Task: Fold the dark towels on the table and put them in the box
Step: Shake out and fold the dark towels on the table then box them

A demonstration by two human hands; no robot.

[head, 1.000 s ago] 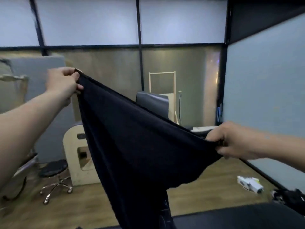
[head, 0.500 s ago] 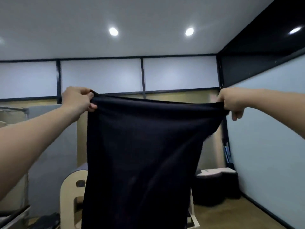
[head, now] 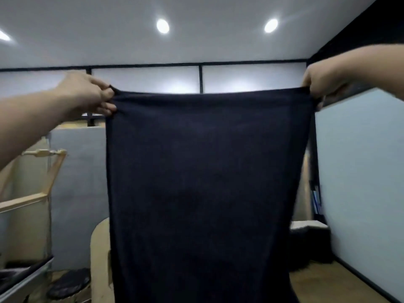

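Here the dark towel [head: 205, 182] hangs flat in the air, stretched wide: left hand [head: 87, 95] and right hand [head: 321, 82] each have fingers pinched on a top corner.

Dim overall; two ceiling lights [head: 162, 26] flare (edges blurred, bowed).

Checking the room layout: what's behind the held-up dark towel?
Behind the dark towel, a pale wooden panel pokes out lower left, a dark white-topped block right; the rest is covered.
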